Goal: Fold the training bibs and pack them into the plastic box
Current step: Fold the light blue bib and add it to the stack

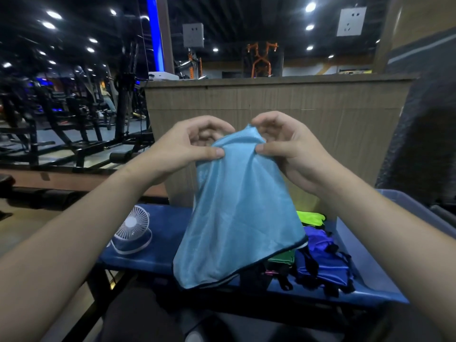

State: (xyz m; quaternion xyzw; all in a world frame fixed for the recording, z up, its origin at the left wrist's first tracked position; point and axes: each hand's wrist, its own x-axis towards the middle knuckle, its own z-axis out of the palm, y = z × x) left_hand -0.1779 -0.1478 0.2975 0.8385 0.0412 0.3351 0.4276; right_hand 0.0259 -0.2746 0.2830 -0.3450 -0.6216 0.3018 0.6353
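Both hands, left hand (195, 146) and right hand (286, 146), pinched the light-blue bib (237, 213) aloft at twelve o'clock, folding barely begun; next, probably halve it toward the box (365, 245) at three.

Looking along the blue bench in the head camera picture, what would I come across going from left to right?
White fan → light blue bib held up by the left hand and right hand → pile of green, yellow and dark blue bibs → plastic box at the far right.
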